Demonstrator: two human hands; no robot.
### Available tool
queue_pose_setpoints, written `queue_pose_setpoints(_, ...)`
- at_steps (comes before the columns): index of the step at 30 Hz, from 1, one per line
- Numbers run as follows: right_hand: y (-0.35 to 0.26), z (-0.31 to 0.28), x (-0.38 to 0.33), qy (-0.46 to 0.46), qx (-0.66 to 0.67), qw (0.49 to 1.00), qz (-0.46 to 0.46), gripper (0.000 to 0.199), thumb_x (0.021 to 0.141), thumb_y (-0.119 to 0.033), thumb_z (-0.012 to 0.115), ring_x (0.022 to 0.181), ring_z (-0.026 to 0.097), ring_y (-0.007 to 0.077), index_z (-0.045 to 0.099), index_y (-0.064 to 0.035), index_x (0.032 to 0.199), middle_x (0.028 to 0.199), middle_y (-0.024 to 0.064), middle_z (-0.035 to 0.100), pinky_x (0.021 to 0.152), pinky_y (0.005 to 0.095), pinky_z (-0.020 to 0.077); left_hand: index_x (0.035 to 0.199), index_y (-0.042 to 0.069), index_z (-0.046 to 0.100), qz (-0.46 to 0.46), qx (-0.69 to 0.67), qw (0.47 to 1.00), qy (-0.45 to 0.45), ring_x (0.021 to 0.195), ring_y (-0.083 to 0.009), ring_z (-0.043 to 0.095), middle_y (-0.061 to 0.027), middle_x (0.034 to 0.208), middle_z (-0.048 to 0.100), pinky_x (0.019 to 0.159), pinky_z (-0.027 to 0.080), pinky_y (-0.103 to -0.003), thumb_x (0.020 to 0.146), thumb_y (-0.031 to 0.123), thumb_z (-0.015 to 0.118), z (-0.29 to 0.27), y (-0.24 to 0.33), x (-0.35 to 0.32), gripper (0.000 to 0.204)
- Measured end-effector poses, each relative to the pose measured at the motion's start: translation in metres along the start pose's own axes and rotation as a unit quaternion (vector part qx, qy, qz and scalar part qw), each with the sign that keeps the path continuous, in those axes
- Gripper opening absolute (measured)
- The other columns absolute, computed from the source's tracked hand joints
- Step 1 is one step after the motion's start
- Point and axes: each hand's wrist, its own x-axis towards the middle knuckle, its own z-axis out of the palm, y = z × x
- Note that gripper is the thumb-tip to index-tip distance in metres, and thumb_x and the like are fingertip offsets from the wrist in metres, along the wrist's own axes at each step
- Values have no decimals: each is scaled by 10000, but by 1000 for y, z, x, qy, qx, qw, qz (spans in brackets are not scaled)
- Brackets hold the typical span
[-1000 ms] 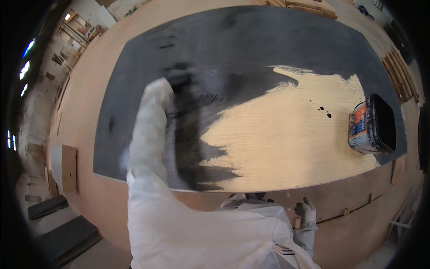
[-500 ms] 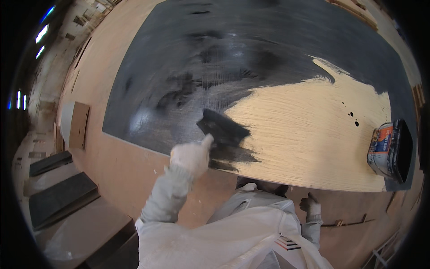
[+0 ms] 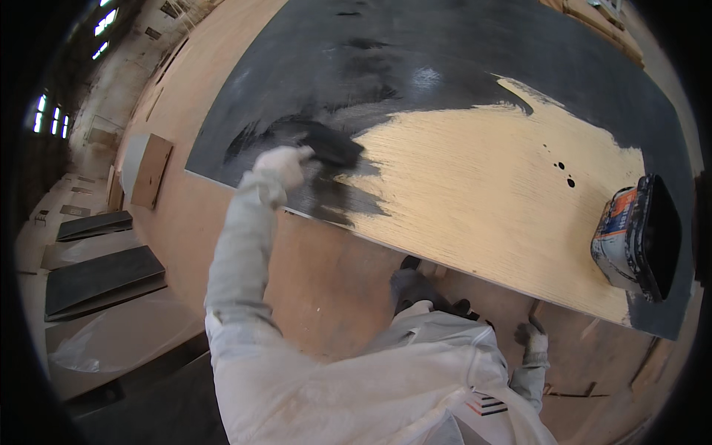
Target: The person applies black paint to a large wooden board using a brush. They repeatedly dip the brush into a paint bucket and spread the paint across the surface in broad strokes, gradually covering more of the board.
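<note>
I am seeing the right hand [image 3: 531, 341] hanging low beside the white suit, near the front edge of the plywood panel [image 3: 482, 200], and I cannot tell if it is open or closed. The left hand [image 3: 280, 165], in a pale glove, is gripping a wide black brush [image 3: 331, 143] that is touching the panel near its front left corner, at the border of black paint and bare wood. Farther right, a paint can [image 3: 636, 236] is standing at the panel's right edge.
</note>
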Motion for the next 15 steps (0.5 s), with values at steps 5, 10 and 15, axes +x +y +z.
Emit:
queue_pose_setpoints(5,30,-27,1,-16,35,999,18,531,975,-93,689,624,663,264,575,1,1484,914,183,711,535,382,539,1464,234,673,-10,23,998,-54,1136,-391,733,-188,1217,767,965,569,-469,999,162,572,18,-11,-69,481)
queue_pose_setpoints(10,72,-68,68,-275,186,922,201,350,1033,-122,653,727,716,307,664,26,1350,925,187,729,618,419,592,1460,224,675,-153,-26,987,-49,1134,-399,732,-181,1238,764,957,569,-453,1004,195,584,33,-36,-74,466)
queue_pose_setpoints(15,64,-53,69,-174,75,975,114,314,1047,-194,653,665,675,261,685,21,1274,879,160,717,590,386,549,1434,242,695,8,42,998,-39,1110,-402,734,-176,1215,770,950,578,-464,1003,163,563,8,58,-94,458)
